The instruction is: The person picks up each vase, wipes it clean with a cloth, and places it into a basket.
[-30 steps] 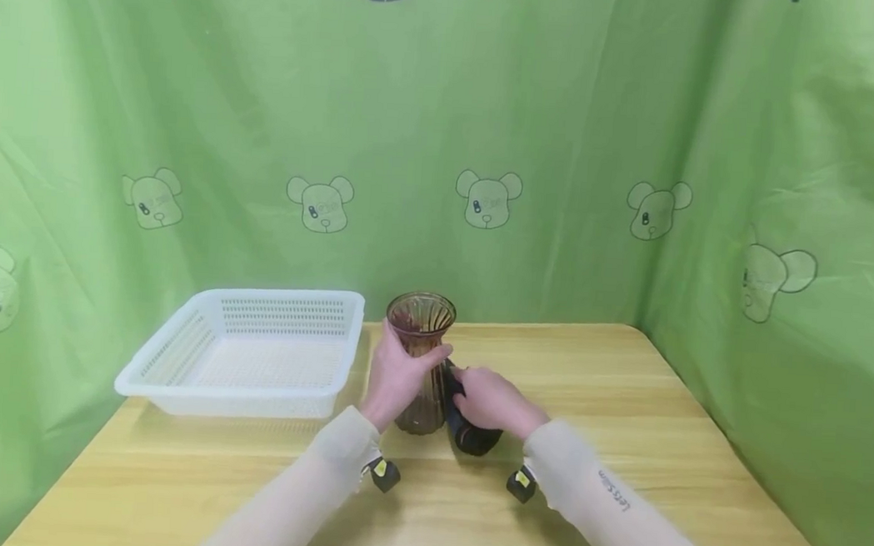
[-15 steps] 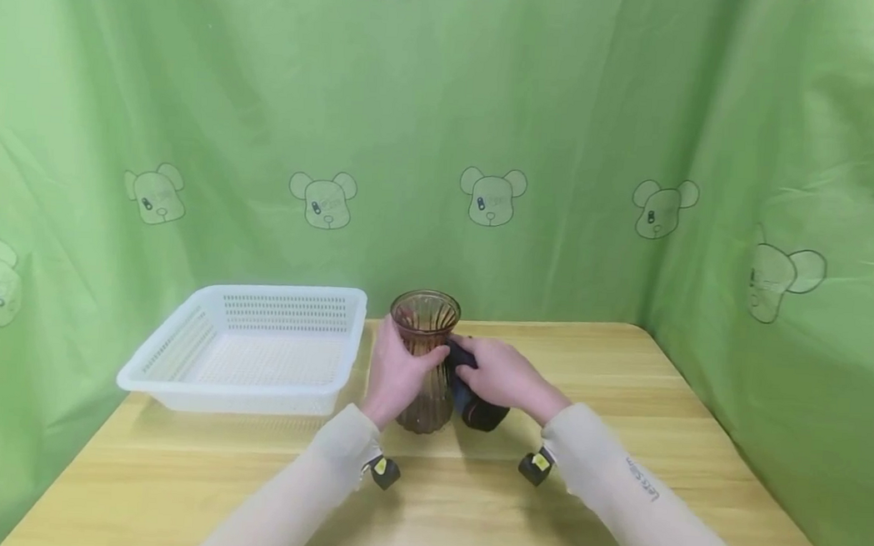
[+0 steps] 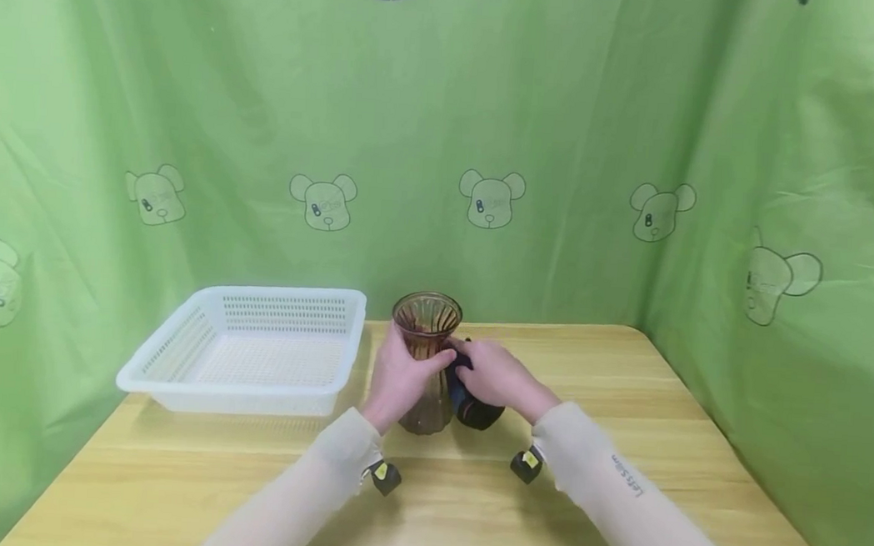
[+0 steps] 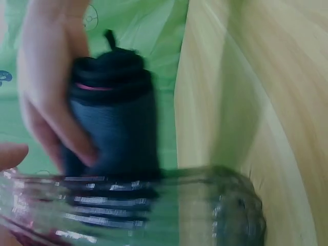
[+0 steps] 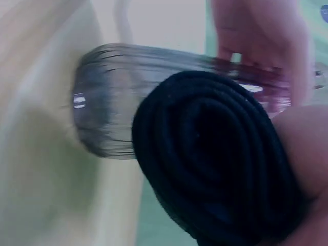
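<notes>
A tall amber-tinted ribbed glass vase (image 3: 427, 410) stands upright on the wooden table, flared at its rim. My left hand (image 3: 399, 379) grips it below the rim, thumb across the near side. Just right of the vase, my right hand (image 3: 501, 377) holds a rolled-up dark navy cloth (image 3: 478, 412) close against the glass. In the left wrist view the roll (image 4: 120, 128) shows a small black loop and a thin pink line at one end. The right wrist view shows its spiral layers (image 5: 205, 148) in front of the vase (image 5: 110, 102). Contact between cloth and glass is hard to tell.
A white perforated plastic basket (image 3: 237, 401) sits on the table left of the vase. Green curtains (image 3: 567, 106) printed with bear heads hang behind the table (image 3: 452, 516) and along both sides.
The right hand and the rolled cloth have moved up and away from me beside the vase, then slightly back left. The left hand keeps its grip on the vase.
</notes>
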The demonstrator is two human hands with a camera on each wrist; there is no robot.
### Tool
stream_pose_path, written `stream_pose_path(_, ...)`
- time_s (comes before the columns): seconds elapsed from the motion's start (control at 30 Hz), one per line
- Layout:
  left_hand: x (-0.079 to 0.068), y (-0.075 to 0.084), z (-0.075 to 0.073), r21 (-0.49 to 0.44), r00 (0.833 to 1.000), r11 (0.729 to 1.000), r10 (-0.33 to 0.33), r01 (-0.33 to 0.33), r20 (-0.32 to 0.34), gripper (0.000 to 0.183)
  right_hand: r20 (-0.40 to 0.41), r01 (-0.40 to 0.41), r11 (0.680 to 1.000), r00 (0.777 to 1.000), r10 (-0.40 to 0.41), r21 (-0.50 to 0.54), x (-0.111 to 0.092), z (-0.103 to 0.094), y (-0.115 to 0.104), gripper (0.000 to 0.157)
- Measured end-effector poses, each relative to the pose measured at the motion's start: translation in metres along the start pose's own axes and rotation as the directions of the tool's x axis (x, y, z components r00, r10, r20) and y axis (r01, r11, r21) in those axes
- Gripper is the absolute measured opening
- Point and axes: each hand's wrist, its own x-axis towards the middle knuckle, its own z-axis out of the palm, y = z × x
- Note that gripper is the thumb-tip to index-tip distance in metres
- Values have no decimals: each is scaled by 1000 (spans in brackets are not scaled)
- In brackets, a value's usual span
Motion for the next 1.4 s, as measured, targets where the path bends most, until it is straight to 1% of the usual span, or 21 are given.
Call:
stream_pose_path(0.1, -1, -1, 2, -10, 1000, 1000, 2, -2, -22, 86, 75, -32, 999, 997, 31, 17, -3, 16, 6, 47)
stream_pose_path(0.2, -1, -3, 3, 2, 999, 1000, -1, 1, -47, 85, 146, -77, 996, 987, 69, 55, -6, 29, 11, 52)
stream_pose_path(0.27, 0, -3, 3, 19, 998, 1000, 1, 0, -56, 84, 169, -97, 993, 982, 84, 68, -7, 34, 14, 53)
stream_pose_path(0.37, 1, -3, 2, 30, 999, 999, 12, -11, -50, 82, 163, -101, 992, 983, 87, 78, -7, 35, 18, 52)
stream_pose_path(0.47, 1, -5, 1, 44, 999, 999, 17, -15, -44, 83, 135, -84, 992, 988, 71, 95, -7, 26, 18, 50)
stream_pose_path(0.6, 1, -6, -1, 65, 999, 998, 17, -14, -40, 81, 90, -59, 987, 995, 45, 149, -7, 4, 10, 49)
stream_pose_path(0.77, 2, -6, -4, 75, 1000, 997, 27, -26, -9, 83, -20, -46, 976, 998, 52, 211, -4, -28, -2, 49)
stream_pose_path(0.83, 2, -6, -5, 62, 1000, 998, 22, -23, 14, 83, -56, -40, 976, 997, 53, 214, -1, -34, -3, 47)
stream_pose_path(0.9, 1, -6, -5, 47, 999, 999, 17, -18, 28, 83, -60, -39, 977, 997, 53, 208, 2, -35, -3, 43)
stream_pose_path(0.97, 1, -6, -4, 32, 999, 999, 13, -14, 35, 82, -41, -25, 982, 999, 33, 186, 6, -29, -1, 38)
stream_pose_path(1.03, 1, -6, -3, 13, 999, 1000, 16, -16, 34, 81, -9, -8, 988, 1000, 9, 154, 7, -19, 3, 38)
stream_pose_path(1.17, 2, -6, -2, -21, 1000, 1000, 19, -19, 25, 84, 51, -2, 994, 999, -4, 110, 4, 7, 11, 45)
stream_pose_path(1.3, 3, -6, -1, -47, 1000, 999, 27, -27, 3, 88, 142, -58, 990, 989, 40, 127, -4, 31, 19, 51)
stream_pose_path(1.4, 6, -7, -1, -51, 999, 998, 43, -44, -9, 86, 163, -87, 988, 984, 65, 131, -6, 41, 24, 51)
